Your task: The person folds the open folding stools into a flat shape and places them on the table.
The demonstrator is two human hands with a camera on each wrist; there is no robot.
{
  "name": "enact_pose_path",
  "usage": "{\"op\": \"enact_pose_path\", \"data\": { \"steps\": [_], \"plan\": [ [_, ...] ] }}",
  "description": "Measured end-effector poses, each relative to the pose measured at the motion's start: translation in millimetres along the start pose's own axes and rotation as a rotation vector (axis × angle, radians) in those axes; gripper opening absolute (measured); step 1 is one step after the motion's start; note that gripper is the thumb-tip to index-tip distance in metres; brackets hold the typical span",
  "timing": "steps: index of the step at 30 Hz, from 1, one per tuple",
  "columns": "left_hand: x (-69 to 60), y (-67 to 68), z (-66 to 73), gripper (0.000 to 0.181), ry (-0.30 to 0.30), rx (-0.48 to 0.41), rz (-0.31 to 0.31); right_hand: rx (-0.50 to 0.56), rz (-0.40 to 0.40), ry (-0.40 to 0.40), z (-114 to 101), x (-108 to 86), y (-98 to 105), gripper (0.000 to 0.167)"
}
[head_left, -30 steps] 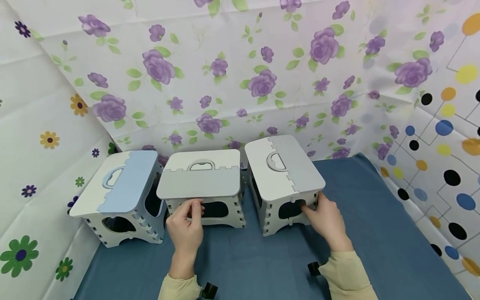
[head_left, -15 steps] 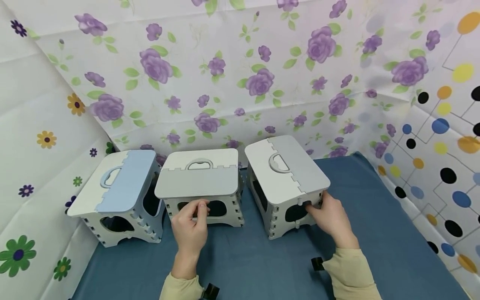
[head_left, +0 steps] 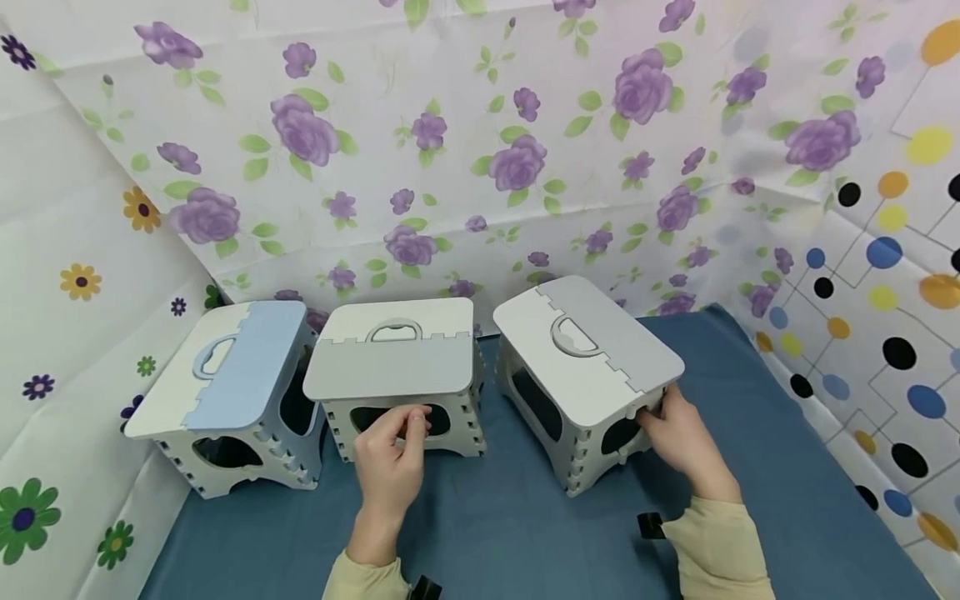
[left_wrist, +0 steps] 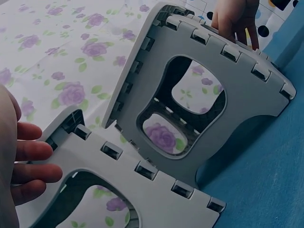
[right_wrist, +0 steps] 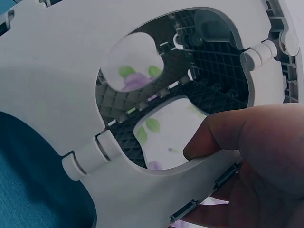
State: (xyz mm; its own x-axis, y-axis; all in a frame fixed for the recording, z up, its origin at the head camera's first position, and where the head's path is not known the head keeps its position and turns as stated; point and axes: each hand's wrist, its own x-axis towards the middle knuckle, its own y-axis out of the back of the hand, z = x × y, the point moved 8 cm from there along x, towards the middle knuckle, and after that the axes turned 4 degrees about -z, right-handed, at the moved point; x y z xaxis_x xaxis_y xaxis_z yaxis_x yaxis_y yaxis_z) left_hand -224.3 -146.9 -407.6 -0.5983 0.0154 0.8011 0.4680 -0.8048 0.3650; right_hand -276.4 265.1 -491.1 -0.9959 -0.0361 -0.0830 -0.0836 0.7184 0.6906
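Three folding step stools stand in a row. The rightmost stool (head_left: 540, 350) has a white and grey top with a carry handle and is turned at an angle. My right hand (head_left: 686, 437) grips its near end. In the right wrist view, the thumb (right_wrist: 209, 135) hooks into the oval opening of the stool's end panel (right_wrist: 47, 80), with fingers behind the edge. My left hand (head_left: 390, 467) hovers before the middle stool (head_left: 397, 367), also white and grey. Loosely bent fingers (left_wrist: 35, 149) in the left wrist view hold nothing; whether they touch that stool I cannot tell.
At the left stands a white and light blue stool (head_left: 255, 367), close beside the middle one. A blue cloth (head_left: 525, 550) covers the surface. Flowered sheeting (head_left: 450, 167) rises behind, and dotted sheeting (head_left: 900, 292) borders the right side.
The rightmost stool's near end has swung to the right with my right hand, widening its gap from the middle stool. My left hand has shifted slightly right. The other stools keep their places.
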Motion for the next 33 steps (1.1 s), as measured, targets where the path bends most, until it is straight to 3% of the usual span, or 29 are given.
{"op": "enact_pose_path", "data": {
  "steps": [6, 12, 18, 23, 33],
  "plan": [
    [-0.9, -8.9, 7.2, 0.016, -0.031, -0.036, -0.062, -0.001, 0.002, 0.003, 2.3, -2.5, 2.5, 0.07],
    [-1.5, -16.3, 9.0, 0.013, -0.023, -0.068, -0.092, 0.014, 0.0, -0.009, 4.2, -4.0, 5.4, 0.066],
    [0.0, -29.8, 8.0, 0.013, 0.014, -0.08, -0.16, 0.005, 0.056, -0.016, 3.4, -2.7, 13.3, 0.059],
    [-6.0, -40.6, 9.0, 0.019, 0.035, -0.064, -0.219, -0.004, 0.099, 0.012, 2.6, -4.9, 13.3, 0.053],
    [-14.6, -61.9, 19.9, 0.028, 0.052, -0.117, -0.327, 0.002, 0.132, 0.05, 3.9, -7.2, 17.6, 0.05]
  ]
}}
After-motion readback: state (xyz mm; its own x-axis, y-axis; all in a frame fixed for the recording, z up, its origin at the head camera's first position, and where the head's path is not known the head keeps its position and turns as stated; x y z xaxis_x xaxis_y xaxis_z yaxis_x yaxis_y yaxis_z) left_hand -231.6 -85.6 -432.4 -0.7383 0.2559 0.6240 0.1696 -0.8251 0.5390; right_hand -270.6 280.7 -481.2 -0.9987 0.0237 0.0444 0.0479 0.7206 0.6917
